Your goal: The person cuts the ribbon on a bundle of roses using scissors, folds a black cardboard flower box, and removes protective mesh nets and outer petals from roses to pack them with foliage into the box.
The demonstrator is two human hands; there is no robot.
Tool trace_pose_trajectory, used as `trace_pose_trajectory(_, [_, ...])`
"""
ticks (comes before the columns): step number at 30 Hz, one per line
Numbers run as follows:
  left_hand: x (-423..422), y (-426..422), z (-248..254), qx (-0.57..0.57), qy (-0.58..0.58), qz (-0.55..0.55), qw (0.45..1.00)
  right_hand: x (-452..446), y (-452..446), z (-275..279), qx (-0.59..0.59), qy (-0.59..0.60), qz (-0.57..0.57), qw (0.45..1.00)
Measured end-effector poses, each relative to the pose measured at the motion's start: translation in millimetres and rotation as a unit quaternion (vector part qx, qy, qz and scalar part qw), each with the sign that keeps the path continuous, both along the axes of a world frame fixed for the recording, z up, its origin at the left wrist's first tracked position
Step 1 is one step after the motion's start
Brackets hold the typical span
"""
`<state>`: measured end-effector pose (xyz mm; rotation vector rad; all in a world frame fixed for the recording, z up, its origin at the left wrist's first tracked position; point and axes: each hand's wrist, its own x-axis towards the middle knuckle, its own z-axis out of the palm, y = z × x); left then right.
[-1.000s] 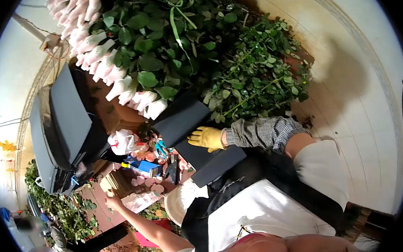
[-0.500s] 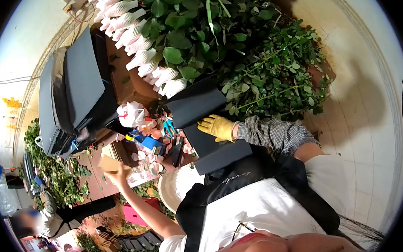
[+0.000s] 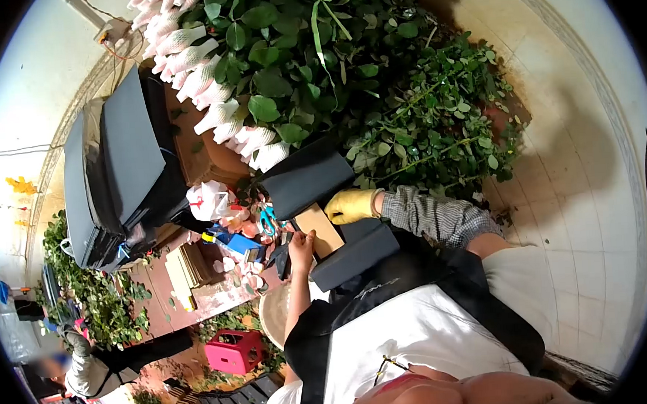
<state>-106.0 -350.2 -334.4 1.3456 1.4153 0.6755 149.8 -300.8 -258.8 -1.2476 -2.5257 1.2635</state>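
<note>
A flat brown cardboard piece (image 3: 321, 230) is in my bare left hand (image 3: 301, 251), pinched at its near left edge. It is over the black folded sheet (image 3: 361, 231), between the raised flaps of that sheet. My right hand (image 3: 353, 206) wears a yellow glove and sits at the far right edge of the cardboard. Its fingers are curled and their tips are hidden, so what they hold, if anything, does not show. One dark flap (image 3: 308, 184) stands beyond the cardboard, and another flap (image 3: 355, 257) lies nearer my black apron (image 3: 416, 270).
Blue-handled scissors (image 3: 268, 222), a blue box (image 3: 245, 246) and pink petals lie to the left. A cardboard stack (image 3: 187, 269) stands farther left, below large dark sheets (image 3: 131, 140). Leafy stems (image 3: 437, 113) with white-netted flower heads (image 3: 205, 83) lie beyond. Another person (image 3: 89, 368) works at lower left.
My left hand has brought the cardboard piece right, from near the stack to over the black sheet. My gloved right hand has gone from flat and spread to curled.
</note>
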Motion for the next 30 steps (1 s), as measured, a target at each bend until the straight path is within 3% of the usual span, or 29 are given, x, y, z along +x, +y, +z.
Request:
trace_pose_trajectory(1, [5.7,-2.7,-0.8,0.050,0.108,0.022,0.993,-3.2,2.7,23.3,-0.014,-0.072,-0.002,0.997])
trace_pose_trajectory(3, [8.7,-4.4,-0.2,0.066,0.128,0.033,0.989,-10.3,-5.5,8.7,0.153,0.107,-0.009,0.982])
trace_pose_trajectory(4, [9.1,-2.7,5.8,0.069,0.130,0.028,0.989,-18.1,-8.5,13.4,0.188,0.073,0.020,0.979])
trace_pose_trajectory(5, [9.4,0.3,11.6,0.118,0.205,-0.020,0.971,-32.7,-6.6,24.6,0.108,-0.120,0.062,0.985])
trace_pose_trajectory(6, [8.1,4.4,17.8,0.166,0.279,-0.065,0.944,-35.1,-13.7,26.1,0.150,-0.162,0.071,0.973])
trace_pose_trajectory(7, [0.9,13.9,22.1,0.141,0.370,-0.150,0.906,-40.6,-20.6,23.8,0.194,-0.202,0.081,0.957])
trace_pose_trajectory(9, [2.5,25.7,59.5,0.116,0.399,-0.228,0.880,-50.3,-21.0,-6.5,0.234,-0.242,0.074,0.939])
trace_pose_trajectory(10, [8.2,27.5,86.8,0.038,0.238,-0.232,0.942,-51.2,-22.3,-10.3,0.233,-0.247,0.071,0.938])
trace_pose_trajectory(11, [7.6,25.6,81.0,-0.074,-0.001,-0.197,0.978,-55.1,-21.0,-13.5,0.226,-0.234,0.047,0.944])
trace_pose_trajectory(13, [7.7,33.3,47.7,-0.117,0.010,-0.311,0.943,-53.3,-21.0,-28.6,0.242,-0.199,0.035,0.949])
trace_pose_trajectory(14, [5.3,27.6,6.7,-0.041,0.057,-0.343,0.937,-47.8,-17.4,-23.5,0.208,-0.156,0.024,0.965])
trace_pose_trajectory(16, [9.3,23.4,11.7,-0.070,0.074,-0.306,0.947,-29.9,-9.5,-11.6,0.166,-0.034,0.040,0.985])
trace_pose_trajectory(17, [14.1,20.7,13.6,-0.062,0.076,-0.295,0.951,-20.0,-5.0,11.4,0.009,0.046,0.028,0.999])
trace_pose_trajectory(18, [13.9,14.6,15.9,-0.056,0.056,-0.287,0.955,-3.5,-0.8,35.2,-0.117,0.164,0.067,0.977])
trace_pose_trajectory(19, [8.7,15.7,0.2,-0.072,0.090,-0.294,0.949,10.8,0.0,100.3,-0.209,0.231,0.088,0.946])
trace_pose_trajectory(20, [7.3,15.1,-4.5,-0.046,0.082,-0.290,0.953,21.4,6.2,132.7,-0.095,0.314,0.065,0.942])
trace_pose_trajectory(21, [4.9,11.2,-8.4,-0.024,0.072,-0.285,0.955,39.5,10.9,176.0,-0.065,0.404,0.014,0.912])
trace_pose_trajectory(23, [1.6,12.1,-17.1,-0.059,0.043,-0.283,0.956,74.6,50.7,206.2,0.203,0.432,-0.130,0.869])
trace_pose_trajectory(25, [8.1,8.9,-5.7,-0.085,0.036,-0.251,0.964,104.4,89.8,231.0,0.331,0.193,-0.378,0.843])
trace_pose_trajectory(27, [11.6,8.7,8.9,-0.078,0.059,-0.262,0.960,114.0,144.2,194.8,0.279,-0.188,-0.357,0.872])
trace_pose_trajectory(29, [11.5,10.4,8.8,-0.068,0.075,-0.265,0.959,121.9,169.8,131.9,0.524,-0.092,-0.314,0.787])
trace_pose_trajectory(30, [10.0,11.0,5.3,-0.071,0.056,-0.259,0.962,118.3,164.3,151.5,0.521,-0.141,-0.298,0.787])
